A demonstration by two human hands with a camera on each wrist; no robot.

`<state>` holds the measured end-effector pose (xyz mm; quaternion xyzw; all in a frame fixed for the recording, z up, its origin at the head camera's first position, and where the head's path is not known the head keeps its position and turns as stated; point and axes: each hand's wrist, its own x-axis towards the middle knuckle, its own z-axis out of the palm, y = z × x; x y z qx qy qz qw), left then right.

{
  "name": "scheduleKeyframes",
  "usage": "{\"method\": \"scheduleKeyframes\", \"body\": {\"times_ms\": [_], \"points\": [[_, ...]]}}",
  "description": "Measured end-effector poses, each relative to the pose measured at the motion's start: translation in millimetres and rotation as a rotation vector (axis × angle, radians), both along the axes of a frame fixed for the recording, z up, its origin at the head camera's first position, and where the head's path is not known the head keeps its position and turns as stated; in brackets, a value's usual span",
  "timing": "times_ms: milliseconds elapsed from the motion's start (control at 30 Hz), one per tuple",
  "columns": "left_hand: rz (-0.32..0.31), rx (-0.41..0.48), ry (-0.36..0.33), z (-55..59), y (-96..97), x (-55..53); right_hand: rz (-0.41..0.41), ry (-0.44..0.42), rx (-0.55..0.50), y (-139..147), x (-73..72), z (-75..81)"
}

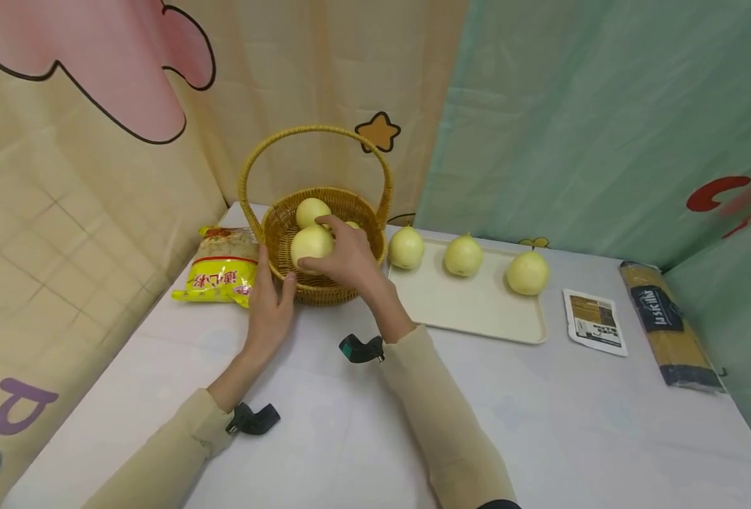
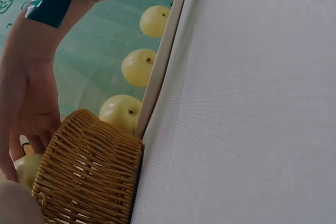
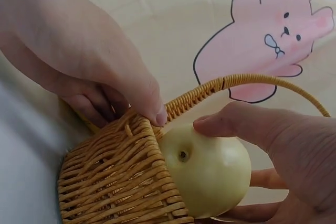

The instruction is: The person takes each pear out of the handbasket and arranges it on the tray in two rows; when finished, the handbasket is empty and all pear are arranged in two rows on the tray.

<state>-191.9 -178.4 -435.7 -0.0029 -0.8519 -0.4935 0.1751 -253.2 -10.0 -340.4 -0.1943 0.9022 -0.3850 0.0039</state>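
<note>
A wicker basket [image 1: 321, 295] with a tall arched handle stands on the table. My right hand [image 1: 350, 258] grips a round, pale yellow pear [image 1: 312, 242] at the basket's mouth, thumb on one side and fingers on the other. In the right wrist view, the pear [image 3: 210, 174] is close against the rim. My left hand [image 1: 269, 311] holds the basket's left side, its thumb at the rim and its fingers along the outer wall. Another pear [image 1: 312, 211] lies inside the basket, and a further one is partly hidden behind my right hand.
Right of the basket, a cream tray [image 1: 471, 307] carries three pears [image 1: 463, 256] along its back edge. A yellow food bag [image 1: 219, 268] lies left of the basket. Farther right are a white flat packet [image 1: 595, 322] and a pasta pack [image 1: 671, 325]. Curtains hang behind.
</note>
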Motion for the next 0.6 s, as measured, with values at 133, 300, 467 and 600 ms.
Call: {"method": "scheduleKeyframes", "body": {"times_ms": [133,300,467,600], "points": [[0.002,-0.001,0.008,-1.5,1.0,0.9,-0.028,0.001,-0.010,4.9,7.5,2.9],[-0.009,0.000,0.015,-3.3,2.1,0.4,-0.066,0.018,-0.055,15.0,10.0,2.8],[-0.012,0.009,0.013,-2.0,0.8,1.3,-0.068,0.013,-0.070,21.3,7.3,-2.1],[-0.007,0.010,0.008,-2.2,0.0,1.5,-0.058,-0.015,-0.067,23.3,5.8,-5.8]]}}
